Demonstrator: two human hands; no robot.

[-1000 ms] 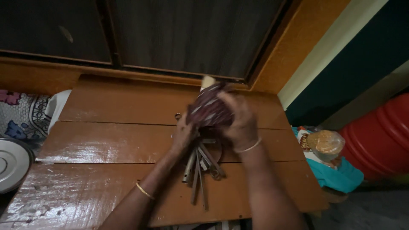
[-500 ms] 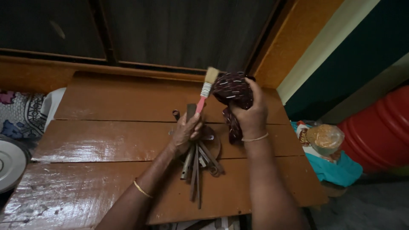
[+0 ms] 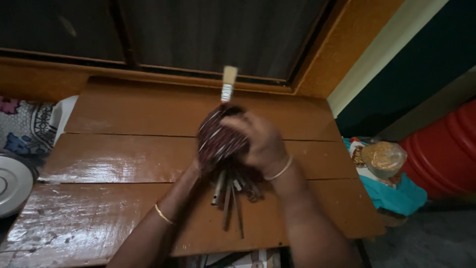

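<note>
The right hand [image 3: 263,144] is curled around a dark maroon cloth [image 3: 218,136] with pale flecks, fingers bent over its top and side, holding it bunched above the middle of the wooden table [image 3: 124,159]. The left hand [image 3: 196,168] is almost wholly hidden behind that cloth — only the wrist and the heel of the palm show — so whether its fingers are closed or spread cannot be told. It comes up from below the cloth, and a thin gold bangle [image 3: 163,214] sits on its forearm; a pale bangle [image 3: 278,169] circles the right wrist.

A paintbrush [image 3: 228,84] stands upright out of the top of the cloth, its pale bristles uppermost and a metal ferrule just beneath them; the handle disappears into the bundle. Which hand grips it cannot be seen.

Under the hands, on the table's near board, lies a fan of long thin metal tools [image 3: 230,198], their ends pointing toward the table's near edge, touching one another.

Off the table's left end sit a round metal plate [image 3: 12,183] and a patterned cloth [image 3: 22,126]. Off its right end are a teal cloth [image 3: 396,193], a bag of yellowish stuff [image 3: 384,156] resting on it, and a red barrel [image 3: 444,154] further out. Behind the table's far edge runs a dark window [image 3: 198,34] in a wooden frame.
</note>
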